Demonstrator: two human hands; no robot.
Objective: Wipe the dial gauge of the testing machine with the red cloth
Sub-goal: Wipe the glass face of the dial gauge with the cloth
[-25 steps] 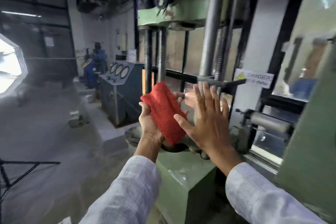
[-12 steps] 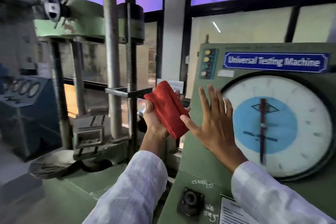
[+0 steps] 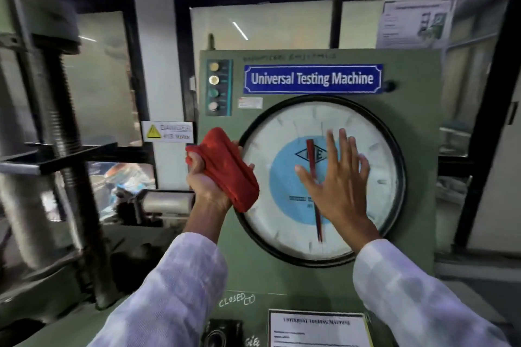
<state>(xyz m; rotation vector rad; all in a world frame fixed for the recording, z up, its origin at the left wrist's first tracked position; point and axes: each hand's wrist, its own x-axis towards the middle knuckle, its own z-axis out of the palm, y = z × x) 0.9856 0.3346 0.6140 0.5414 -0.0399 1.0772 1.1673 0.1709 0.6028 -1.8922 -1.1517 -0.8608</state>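
Observation:
The round dial gauge (image 3: 284, 228) has a white face, a blue centre, a red needle and a black rim. It sits on the green panel of the testing machine (image 3: 417, 205). My left hand (image 3: 207, 186) grips the folded red cloth (image 3: 225, 166) at the dial's left rim. My right hand (image 3: 338, 180) is held flat with fingers spread over the middle of the dial face, covering part of the needle. Whether the palm touches the glass I cannot tell.
A blue "Universal Testing Machine" nameplate (image 3: 312, 79) and a column of indicator lights (image 3: 214, 87) sit above the dial. The machine's threaded column (image 3: 60, 110) and a crossbar stand at left. A danger sign (image 3: 168, 132) hangs behind the cloth. A paper notice (image 3: 318, 329) lies on the lower panel.
My view has swung right from the loading frame to the dial panel, and closer. Both hands now sit in front of the dial, the cloth still in my left hand.

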